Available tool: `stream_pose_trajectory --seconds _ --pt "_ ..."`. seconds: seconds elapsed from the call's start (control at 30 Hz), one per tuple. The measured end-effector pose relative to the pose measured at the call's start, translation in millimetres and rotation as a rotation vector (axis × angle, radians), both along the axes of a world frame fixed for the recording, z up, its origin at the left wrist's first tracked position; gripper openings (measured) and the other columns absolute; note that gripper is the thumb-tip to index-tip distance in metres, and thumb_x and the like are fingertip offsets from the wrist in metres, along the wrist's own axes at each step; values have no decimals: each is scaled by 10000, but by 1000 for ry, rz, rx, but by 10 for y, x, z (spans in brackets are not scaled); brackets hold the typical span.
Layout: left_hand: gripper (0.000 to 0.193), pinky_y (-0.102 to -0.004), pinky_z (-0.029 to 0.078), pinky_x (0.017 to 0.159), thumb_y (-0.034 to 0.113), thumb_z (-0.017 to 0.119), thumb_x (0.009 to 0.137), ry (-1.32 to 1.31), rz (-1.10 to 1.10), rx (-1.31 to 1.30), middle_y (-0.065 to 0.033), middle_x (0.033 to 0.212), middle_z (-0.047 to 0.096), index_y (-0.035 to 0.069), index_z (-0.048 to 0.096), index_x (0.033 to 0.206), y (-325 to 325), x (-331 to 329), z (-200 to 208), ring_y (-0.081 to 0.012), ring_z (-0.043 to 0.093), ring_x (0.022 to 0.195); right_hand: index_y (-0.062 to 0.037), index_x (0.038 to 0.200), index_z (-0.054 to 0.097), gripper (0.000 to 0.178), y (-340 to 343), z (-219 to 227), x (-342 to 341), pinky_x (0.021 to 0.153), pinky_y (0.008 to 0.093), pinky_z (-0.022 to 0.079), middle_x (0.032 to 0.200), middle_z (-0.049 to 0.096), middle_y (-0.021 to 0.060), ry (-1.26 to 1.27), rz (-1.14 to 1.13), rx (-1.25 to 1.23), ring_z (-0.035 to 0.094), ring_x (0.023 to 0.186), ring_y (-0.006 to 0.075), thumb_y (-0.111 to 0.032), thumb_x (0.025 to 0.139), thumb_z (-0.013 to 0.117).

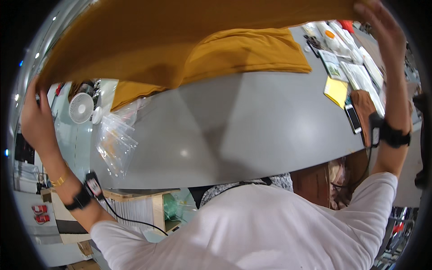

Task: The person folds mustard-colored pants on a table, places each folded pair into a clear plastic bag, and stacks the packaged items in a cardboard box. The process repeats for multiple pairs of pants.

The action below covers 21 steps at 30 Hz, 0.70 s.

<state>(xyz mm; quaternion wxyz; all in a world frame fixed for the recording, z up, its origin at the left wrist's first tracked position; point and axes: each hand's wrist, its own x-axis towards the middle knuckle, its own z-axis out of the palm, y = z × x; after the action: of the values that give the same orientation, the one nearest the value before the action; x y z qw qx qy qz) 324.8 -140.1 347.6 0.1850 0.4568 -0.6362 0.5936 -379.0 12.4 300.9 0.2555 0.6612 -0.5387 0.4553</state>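
Observation:
A wide piece of mustard-coloured cloth (135,40) stretches between my raised arms, across the top of the view. My left hand (37,114) pinches its lower left corner. At the upper right, my right hand (382,24) grips the other end, its fingers partly cut off by the picture's edge. Beneath the lifted cloth, more mustard cloth (252,51) lies flat in layers on the grey table (216,130). The raised cloth hides part of it, so I cannot tell whether the two are joined.
Clear plastic bags (116,143) lie at the table's left side, near a white fan (81,108). Toward the right edge are a phone (353,119), a yellow packet (336,91), brown cloth (363,112) and a white bottle (331,42). Cables run from bands on both forearms.

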Motion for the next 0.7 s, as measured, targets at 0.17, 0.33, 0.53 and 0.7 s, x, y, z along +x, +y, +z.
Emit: stream_pose_trajectory --seconds 0.17,0.33,0.53,0.7 --pt "264 -394 524 947 11 730 916 276 -260 283 -144 1205 691 61 731 1175 1048 56 -1256 -322 660 1165 22 907 652 252 917 -938 456 898 491 512 913 673 132 151 221 120 619 905 315 -27 755 847" --pt "167 -476 380 1153 -49 690 854 838 -514 740 -155 1241 619 35 659 994 1842 125 -2183 -363 520 1360 -34 730 573 264 1619 -1625 932 695 413 473 745 640 94 -92 284 325 594 778 312 -65 630 815" --pt "113 -480 401 1142 -7 685 863 1496 -802 1276 -127 1116 694 36 638 957 2118 376 -3183 -330 619 1220 -27 789 624 239 1908 -2439 1232 662 312 506 797 689 96 -705 378 652 670 743 229 -44 756 860" --pt "199 -352 523 984 53 694 948 1826 -492 1357 -99 1129 723 -12 675 1135 1385 444 -3627 -210 680 1078 -59 846 632 209 1549 -2897 984 731 233 470 877 636 -7 -1101 251 974 587 820 85 -24 816 836"
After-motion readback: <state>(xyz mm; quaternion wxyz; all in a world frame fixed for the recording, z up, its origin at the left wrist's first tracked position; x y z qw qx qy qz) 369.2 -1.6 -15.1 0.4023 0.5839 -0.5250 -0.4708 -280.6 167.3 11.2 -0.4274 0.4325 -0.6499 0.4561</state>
